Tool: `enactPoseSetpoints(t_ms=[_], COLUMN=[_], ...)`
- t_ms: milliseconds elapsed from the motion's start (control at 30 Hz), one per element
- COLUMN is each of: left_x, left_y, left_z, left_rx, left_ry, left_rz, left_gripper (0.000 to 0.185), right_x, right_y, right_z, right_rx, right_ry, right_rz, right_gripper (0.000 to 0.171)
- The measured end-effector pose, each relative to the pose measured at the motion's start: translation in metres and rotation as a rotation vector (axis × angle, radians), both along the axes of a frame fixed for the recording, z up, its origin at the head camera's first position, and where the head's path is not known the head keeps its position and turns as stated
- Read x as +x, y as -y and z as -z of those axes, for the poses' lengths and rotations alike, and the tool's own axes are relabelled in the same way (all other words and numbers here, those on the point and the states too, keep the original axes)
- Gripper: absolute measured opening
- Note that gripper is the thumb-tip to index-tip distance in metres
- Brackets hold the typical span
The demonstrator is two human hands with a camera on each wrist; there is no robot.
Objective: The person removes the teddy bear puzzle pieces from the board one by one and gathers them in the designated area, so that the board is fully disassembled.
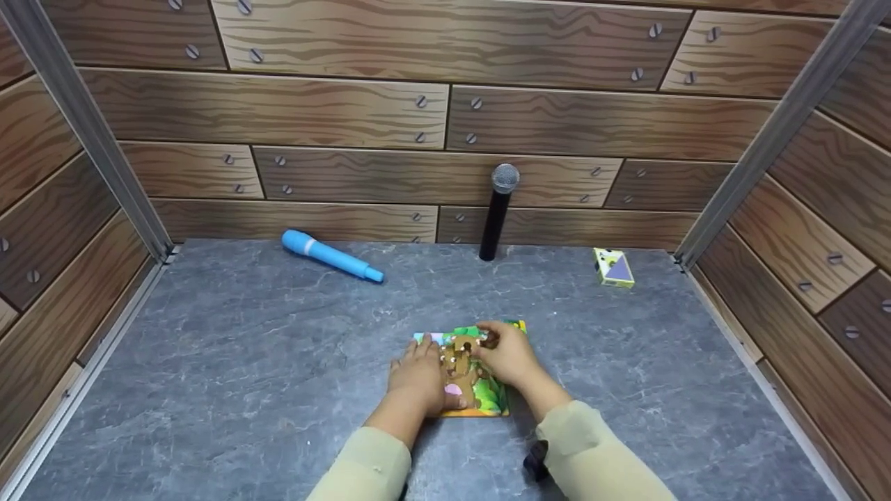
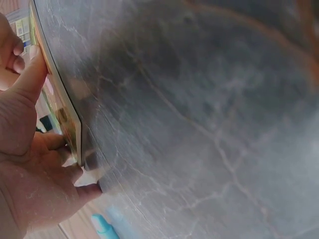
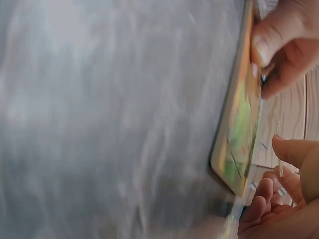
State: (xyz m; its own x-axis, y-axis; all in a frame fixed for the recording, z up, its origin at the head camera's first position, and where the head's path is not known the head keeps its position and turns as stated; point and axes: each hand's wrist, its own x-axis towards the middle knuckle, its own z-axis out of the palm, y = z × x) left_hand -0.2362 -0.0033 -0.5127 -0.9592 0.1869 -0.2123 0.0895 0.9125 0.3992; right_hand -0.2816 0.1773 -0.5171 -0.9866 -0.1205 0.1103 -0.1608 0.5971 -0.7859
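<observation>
A colourful picture puzzle board lies flat on the grey stone-look table, near the front middle. My left hand rests on the board's left part with its fingers laid forward. In the left wrist view its thumb lies along the board's edge. My right hand sits on the board's far right part, fingers bent and touching the picture. The right wrist view shows the board edge-on, with my right fingers loosely curled beside it and nothing between them.
A blue marker-like pen lies at the back left. A black microphone stands upright against the wood-plank back wall. A small printed box sits at the back right. Plank walls close in both sides.
</observation>
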Motion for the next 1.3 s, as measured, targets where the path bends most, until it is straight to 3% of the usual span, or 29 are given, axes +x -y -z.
enactPoseSetpoints(t_ms=[667,1000,1300], left_x=[0.0,0.0,0.0], left_y=[0.0,-0.001,-0.001], left_z=[0.002,0.0,0.0], left_rx=[0.031,0.004,-0.014], left_ry=[-0.026,-0.009,-0.004], left_rz=[-0.003,0.004,0.008], left_gripper=[0.112,0.111,0.11], right_x=[-0.011,-0.014,-0.017], right_y=[-0.05,-0.068,-0.084], right_z=[-0.017,-0.022,-0.025], right_rx=[0.022,0.049,0.049], right_ry=[-0.011,0.012,-0.024], right_rz=[0.11,0.131,0.13], right_gripper=[0.043,0.042,0.043])
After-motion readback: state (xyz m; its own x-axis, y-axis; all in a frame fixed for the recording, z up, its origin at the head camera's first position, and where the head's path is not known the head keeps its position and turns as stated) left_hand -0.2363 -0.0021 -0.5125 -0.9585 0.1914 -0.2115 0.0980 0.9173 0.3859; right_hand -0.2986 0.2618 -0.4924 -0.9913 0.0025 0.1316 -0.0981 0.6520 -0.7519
